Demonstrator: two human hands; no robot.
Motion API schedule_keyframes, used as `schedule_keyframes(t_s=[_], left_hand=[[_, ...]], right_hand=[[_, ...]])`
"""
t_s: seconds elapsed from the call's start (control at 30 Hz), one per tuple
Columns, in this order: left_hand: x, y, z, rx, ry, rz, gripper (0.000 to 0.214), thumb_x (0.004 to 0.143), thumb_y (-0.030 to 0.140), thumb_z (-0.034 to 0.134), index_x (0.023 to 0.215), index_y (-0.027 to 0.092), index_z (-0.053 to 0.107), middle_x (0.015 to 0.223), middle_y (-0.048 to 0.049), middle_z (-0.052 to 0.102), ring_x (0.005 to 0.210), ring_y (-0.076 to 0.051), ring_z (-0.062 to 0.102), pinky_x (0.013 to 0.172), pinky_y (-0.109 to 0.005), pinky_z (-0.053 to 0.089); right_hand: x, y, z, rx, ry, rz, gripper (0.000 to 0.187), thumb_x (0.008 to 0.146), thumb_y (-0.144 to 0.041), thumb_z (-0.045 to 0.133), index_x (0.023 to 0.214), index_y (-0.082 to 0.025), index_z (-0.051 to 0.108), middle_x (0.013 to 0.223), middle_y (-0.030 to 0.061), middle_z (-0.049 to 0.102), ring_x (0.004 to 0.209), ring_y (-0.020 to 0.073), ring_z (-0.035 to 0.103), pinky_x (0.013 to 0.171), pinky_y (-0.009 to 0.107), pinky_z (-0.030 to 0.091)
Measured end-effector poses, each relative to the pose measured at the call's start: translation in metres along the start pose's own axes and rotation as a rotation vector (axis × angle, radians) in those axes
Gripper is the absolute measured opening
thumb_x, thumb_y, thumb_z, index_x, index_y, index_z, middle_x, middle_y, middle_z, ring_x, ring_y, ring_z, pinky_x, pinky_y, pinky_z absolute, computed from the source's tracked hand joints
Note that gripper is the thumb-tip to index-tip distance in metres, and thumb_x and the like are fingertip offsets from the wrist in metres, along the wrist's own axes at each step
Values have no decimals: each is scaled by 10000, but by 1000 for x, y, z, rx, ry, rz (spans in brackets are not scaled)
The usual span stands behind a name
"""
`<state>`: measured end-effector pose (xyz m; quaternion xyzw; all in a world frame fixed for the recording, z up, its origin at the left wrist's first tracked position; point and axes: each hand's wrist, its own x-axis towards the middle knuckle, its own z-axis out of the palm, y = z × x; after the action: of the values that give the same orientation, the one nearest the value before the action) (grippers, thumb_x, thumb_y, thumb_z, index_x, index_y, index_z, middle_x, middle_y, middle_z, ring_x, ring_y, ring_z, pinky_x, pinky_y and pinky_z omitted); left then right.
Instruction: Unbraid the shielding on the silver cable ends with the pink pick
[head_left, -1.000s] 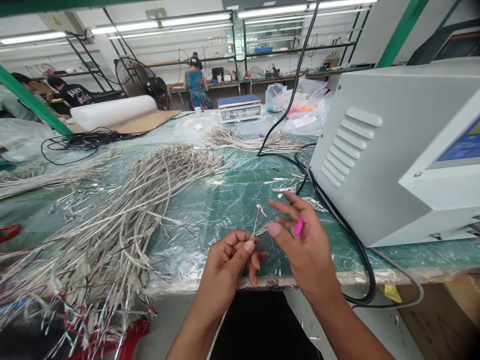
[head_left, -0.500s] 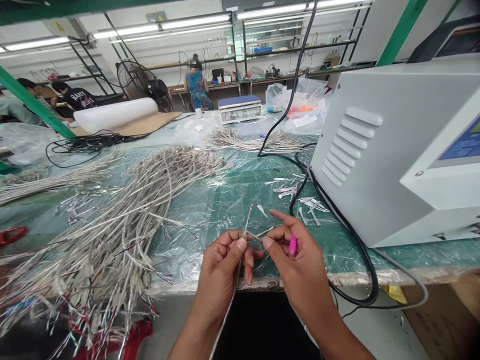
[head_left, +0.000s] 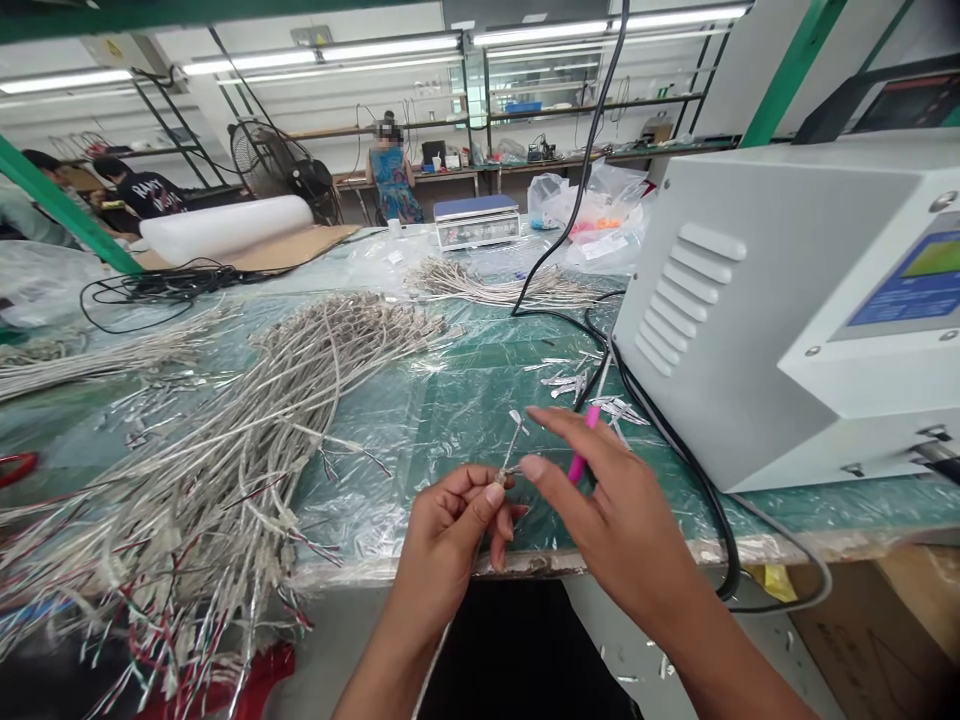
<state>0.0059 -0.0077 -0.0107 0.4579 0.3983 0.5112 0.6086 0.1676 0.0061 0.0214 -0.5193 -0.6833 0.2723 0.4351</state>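
Note:
My left hand [head_left: 450, 525] pinches a braided wire just below its small metal terminal [head_left: 514, 433], which points up and to the right. The wire's length hangs down past my palm. My right hand [head_left: 607, 510] is raised beside the terminal, with the thumb tip close to it, and I cannot tell if they touch. A pink marker [head_left: 583, 445] is tucked between its fingers. To the left of my hands lies a large heap of braided multicoloured wires [head_left: 202, 480], with their stripped ends fanning toward me.
A grey machine [head_left: 757, 320] with vents and a blue panel fills the right, its black cable [head_left: 675, 450] running along the bench. Loose metal terminals [head_left: 570, 380] lie on the plastic-covered green mat. Further back stand a scale and plastic bags, with co-workers beyond.
My right hand has drawn back from the wire and its fingers have spread. The terminal now leans further right, and the pink marker shows more above my fingers.

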Motion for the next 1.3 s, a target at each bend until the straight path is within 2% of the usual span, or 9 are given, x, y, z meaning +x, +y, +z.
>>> schedule_keyframes(t_s=[0.07,0.13,0.2,0.3,0.43,0.63,0.93,1.17,1.3], left_hand=[[0,0,-1,27,-6,-5,180,932,296,583,838,148,620,616,27,588,446,-62,499,544,-223,406],[-1,-1,-1,38,-8,0,196,926,309,590,823,145,616,632,20,591,454,-65,499,496,-213,368],[-1,-2,-1,36,-8,9,177,933,301,580,853,148,620,624,26,594,449,-60,502,540,-219,395],[-3,-4,-2,36,7,27,157,946,289,562,887,156,621,616,33,603,436,-51,516,600,-229,421],[-5,-7,-1,13,48,41,155,939,301,570,894,160,615,627,27,603,427,-57,519,480,-203,358],[-4,-7,-1,-26,81,54,152,935,287,578,873,154,617,623,26,605,419,-49,515,464,-189,354],[-4,-7,-2,-87,105,67,128,935,273,576,902,160,628,610,33,595,416,-48,494,446,-185,357],[-2,-6,-1,-87,133,74,117,937,267,577,923,164,629,596,37,597,421,-37,476,483,-184,347],[-2,-6,0,-85,131,74,121,937,266,577,923,160,635,588,40,584,421,-37,471,496,-185,348]], right_hand=[[4,-1,2,6,-100,33,383,868,-413,640,1248,-359,630,1273,9,633,1188,291,540,957,450,424],[6,-1,4,50,-191,73,235,867,-378,642,1088,-331,707,1128,-2,691,1043,240,611,878,382,459],[7,-1,5,134,-247,110,130,892,-323,608,889,-281,731,916,-23,718,867,177,640,796,315,470],[6,-2,7,238,-253,154,188,911,-268,572,772,-238,696,750,-46,695,734,128,627,727,265,464],[3,-4,11,229,-203,148,173,891,-221,585,746,-223,681,743,-46,694,734,123,630,722,261,458],[4,-2,17,198,-138,181,109,820,-213,674,715,-234,695,726,-46,684,717,129,624,688,262,460],[-9,7,21,-12,-113,-17,159,917,-241,575,798,-245,681,789,-36,689,774,144,599,720,276,429],[-11,4,17,146,-232,98,224,947,-236,509,800,-227,678,778,-29,688,737,128,611,676,243,437],[-10,4,15,112,-186,192,162,876,-265,616,732,-236,686,710,-56,679,658,115,572,629,241,398]])
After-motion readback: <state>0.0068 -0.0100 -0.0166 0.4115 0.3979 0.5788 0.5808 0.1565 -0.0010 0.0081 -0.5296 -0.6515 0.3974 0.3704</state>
